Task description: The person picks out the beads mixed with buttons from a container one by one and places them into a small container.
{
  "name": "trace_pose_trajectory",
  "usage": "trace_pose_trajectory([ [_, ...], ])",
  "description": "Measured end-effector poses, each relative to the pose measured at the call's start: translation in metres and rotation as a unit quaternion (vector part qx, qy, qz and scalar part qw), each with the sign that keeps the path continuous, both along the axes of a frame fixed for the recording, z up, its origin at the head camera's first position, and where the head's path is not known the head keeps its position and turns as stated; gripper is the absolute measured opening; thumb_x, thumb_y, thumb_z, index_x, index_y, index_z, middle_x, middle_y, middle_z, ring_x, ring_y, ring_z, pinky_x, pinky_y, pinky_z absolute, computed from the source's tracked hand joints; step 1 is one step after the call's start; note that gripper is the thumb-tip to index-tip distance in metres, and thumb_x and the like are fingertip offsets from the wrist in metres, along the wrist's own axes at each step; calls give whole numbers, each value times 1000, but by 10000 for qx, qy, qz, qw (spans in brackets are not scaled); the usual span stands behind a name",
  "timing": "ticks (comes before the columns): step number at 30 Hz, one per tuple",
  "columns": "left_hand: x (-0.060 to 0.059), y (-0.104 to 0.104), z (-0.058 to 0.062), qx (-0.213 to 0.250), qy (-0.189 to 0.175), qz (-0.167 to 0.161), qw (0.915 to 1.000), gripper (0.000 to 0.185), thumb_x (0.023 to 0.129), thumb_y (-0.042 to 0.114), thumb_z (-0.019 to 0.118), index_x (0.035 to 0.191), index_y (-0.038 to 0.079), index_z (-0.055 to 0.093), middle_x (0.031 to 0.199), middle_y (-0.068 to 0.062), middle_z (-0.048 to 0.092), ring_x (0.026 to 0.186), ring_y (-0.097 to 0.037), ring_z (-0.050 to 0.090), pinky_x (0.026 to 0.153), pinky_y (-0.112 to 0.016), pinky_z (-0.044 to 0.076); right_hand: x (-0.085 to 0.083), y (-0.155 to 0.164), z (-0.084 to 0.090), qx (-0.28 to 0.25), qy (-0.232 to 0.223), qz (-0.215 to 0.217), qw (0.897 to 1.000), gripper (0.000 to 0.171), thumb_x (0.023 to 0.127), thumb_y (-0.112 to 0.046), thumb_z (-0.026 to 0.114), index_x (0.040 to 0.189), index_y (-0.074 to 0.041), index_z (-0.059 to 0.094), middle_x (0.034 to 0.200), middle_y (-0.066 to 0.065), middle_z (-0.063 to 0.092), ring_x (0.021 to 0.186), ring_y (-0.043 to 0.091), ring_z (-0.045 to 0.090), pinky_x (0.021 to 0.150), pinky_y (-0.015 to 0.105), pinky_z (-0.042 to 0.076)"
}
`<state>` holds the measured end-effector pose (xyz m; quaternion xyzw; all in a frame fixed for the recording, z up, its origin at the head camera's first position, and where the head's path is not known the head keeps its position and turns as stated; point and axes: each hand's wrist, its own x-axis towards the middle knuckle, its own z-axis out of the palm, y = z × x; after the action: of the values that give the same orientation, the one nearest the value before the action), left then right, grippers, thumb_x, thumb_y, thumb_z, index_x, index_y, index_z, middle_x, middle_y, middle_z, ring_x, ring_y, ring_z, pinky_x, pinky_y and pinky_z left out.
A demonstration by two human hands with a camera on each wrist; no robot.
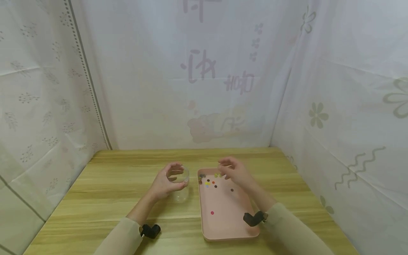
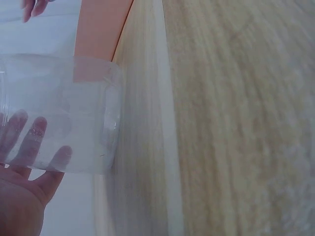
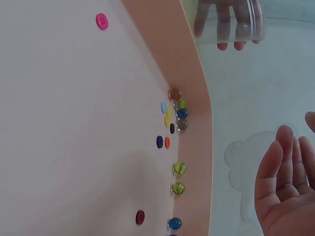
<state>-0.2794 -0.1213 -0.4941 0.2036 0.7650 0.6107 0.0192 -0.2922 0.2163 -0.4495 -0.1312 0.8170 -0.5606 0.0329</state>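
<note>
The left hand gripped a clear round plastic jar standing upright on the light wooden surface, its fingers curled round the wall. The right hand hovered above the far end of the pink rectangular plastic tray, fingers relaxed and slightly spread, holding nothing. Small glass marbles and coloured buttons lay just beneath and left of those fingers, against the tray's far wall. The tray's long axis ran away from the person; the jar stood just left of it. White patterned curtains enclosed the surface.
</note>
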Motion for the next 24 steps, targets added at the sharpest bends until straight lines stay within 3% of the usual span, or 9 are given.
trace_pose_trajectory([
  [6, 1, 1, 0, 47, -59, 15, 10000, 76, 90, 18, 92, 152, 8, 51, 154, -28, 59, 144, -40, 59, 121, -66, 46, -3, -14, -4, 89, -48, 78, 9999, 40, 108, -27, 72, 143, -8, 66, 131, 18, 69, 106, 39, 73, 91, 52, 64],
  [12, 1, 1, 0, 68, -59, 15, 10000, 76, 89, 18, 93, 152, 9, 50, 154, -28, 59, 144, -41, 59, 120, -67, 46, -8, -25, -8, 112, -98, 40, 9999, 39, 108, -27, 72, 142, -9, 67, 132, 16, 71, 100, 22, 74, 88, 43, 65],
  [14, 1, 1, 0, 64, -49, 5, 10000, 76, 89, 19, 92, 152, 9, 50, 154, -28, 59, 144, -42, 59, 120, -67, 46, -9, -28, -10, 146, -124, 61, 9998, 39, 107, -27, 73, 141, -9, 67, 132, 15, 72, 98, 20, 74, 89, 46, 65],
  [19, 0, 0, -1, 85, -22, -18, 10000, 75, 90, 19, 92, 152, 9, 51, 153, -28, 60, 143, -42, 59, 120, -68, 46, -12, -35, -17, 190, -385, 164, 9989, 41, 107, -27, 74, 141, -5, 66, 129, 16, 73, 105, 35, 76, 93, 55, 65],
  [24, 0, 1, -1, 62, -5, -6, 10000, 77, 89, 18, 92, 153, 7, 50, 153, -28, 60, 143, -41, 59, 120, -67, 47, -14, -41, -23, 227, -709, 299, 9968, 40, 106, -30, 76, 138, -7, 69, 125, 13, 73, 107, 37, 74, 88, 50, 65],
])
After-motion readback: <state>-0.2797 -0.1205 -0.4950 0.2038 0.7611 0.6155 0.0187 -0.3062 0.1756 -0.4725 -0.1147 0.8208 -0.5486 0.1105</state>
